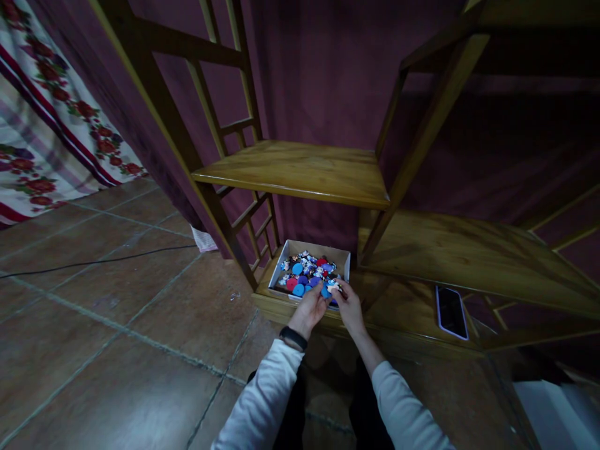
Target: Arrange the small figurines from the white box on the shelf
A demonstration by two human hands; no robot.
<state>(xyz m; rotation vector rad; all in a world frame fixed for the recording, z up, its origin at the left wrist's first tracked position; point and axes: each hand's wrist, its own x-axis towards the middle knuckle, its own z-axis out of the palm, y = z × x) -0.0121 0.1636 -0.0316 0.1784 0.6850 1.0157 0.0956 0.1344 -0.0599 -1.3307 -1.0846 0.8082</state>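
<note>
An open white box (pixel 309 245) stands on the low wooden ledge, filled with small cartoon figures (pixel 307 262) and round discs in blue (pixel 297 269), red and purple. Over its front right corner, my right hand (pixel 349 306) pinches a small white-and-blue cartoon figure (pixel 332 285) between thumb and fingers. Close beside it, my left hand (pixel 311 309), with a black band on the wrist, has its fingers drawn together near a blue disc (pixel 325 291). Whether that disc is in the left fingers or lies behind them is unclear.
A wooden shelf board (pixel 300 169) overhangs behind the box, between upright posts. To the right, a phone with a purple edge (pixel 451 312) lies on the ledge (pixel 398 306). A black cable (pixel 117 257) crosses the tiled floor at left, below a floral curtain (pixel 51 112).
</note>
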